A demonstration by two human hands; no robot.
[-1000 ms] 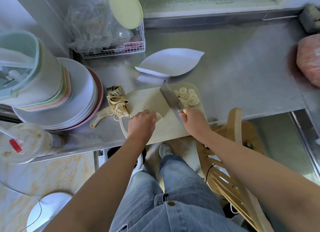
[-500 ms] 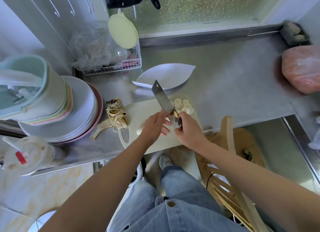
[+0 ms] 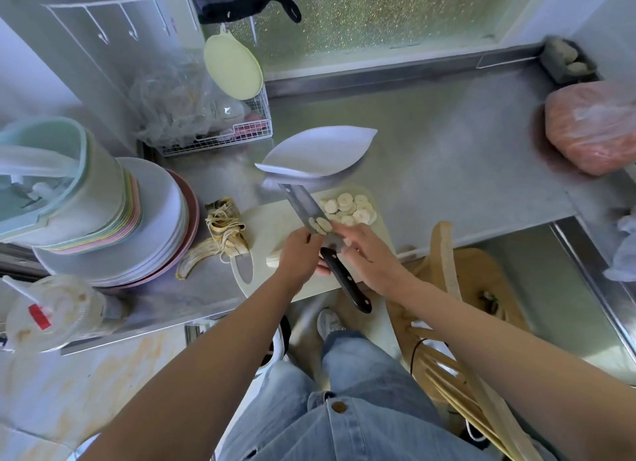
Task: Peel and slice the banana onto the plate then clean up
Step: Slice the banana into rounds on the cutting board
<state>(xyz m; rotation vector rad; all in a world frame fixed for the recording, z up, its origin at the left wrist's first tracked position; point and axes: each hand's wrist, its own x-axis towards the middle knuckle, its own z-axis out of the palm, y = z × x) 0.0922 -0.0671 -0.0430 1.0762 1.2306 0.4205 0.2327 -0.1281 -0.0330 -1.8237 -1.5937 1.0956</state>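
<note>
Banana slices (image 3: 350, 206) lie in a loose heap at the far right end of the pale cutting board (image 3: 275, 219), and two more slices cling to the flat of the cleaver (image 3: 304, 207), whose black handle points back over the board's near edge. The left hand (image 3: 298, 254) is closed around the cleaver where blade meets handle. The right hand (image 3: 364, 254) is loosely open, holding nothing, its fingertips (image 3: 339, 229) at the slices on the blade. An uncut banana stub (image 3: 273, 259) lies on the board beside the left hand. The leaf-shaped white plate (image 3: 320, 152) sits just beyond the board. The peel (image 3: 220, 235) rests left of the board on the steel counter (image 3: 447, 157), which runs to a frosted window (image 3: 395, 9). Stacked plates (image 3: 161, 219) stand at the left.
</note>
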